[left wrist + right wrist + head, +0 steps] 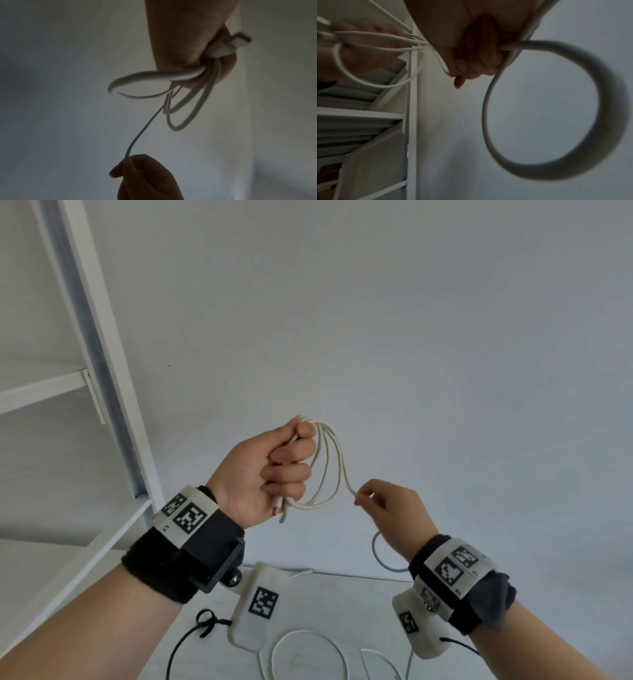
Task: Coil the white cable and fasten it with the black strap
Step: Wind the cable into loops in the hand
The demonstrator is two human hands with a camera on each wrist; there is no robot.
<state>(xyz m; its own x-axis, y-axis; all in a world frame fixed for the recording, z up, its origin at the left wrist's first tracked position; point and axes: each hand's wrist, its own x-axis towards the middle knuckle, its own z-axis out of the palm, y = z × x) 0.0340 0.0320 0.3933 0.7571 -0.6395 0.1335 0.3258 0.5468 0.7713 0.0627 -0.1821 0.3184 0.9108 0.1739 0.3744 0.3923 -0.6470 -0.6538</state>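
My left hand [291, 463] is raised in front of the wall and grips several loops of the white cable [330, 467] in its fist. A USB plug [276, 509] sticks out below the fist. Just to the right and lower, my right hand [359, 496] pinches the strand leading off the coil between thumb and forefinger. From there the cable drops behind my right wrist to the table [342, 594]. The left wrist view shows the coil [180, 115], the plug [240, 40] and the right hand [126, 162] pinching the strand. In the right wrist view a cable loop [607, 94] hangs from the fingers [471, 60].
A white shelf unit [102, 371] stands at the left against the plain wall. On the table below my wrists lie slack turns of white cable [308, 642] and a thin black cord with a knotted tie [205, 621].
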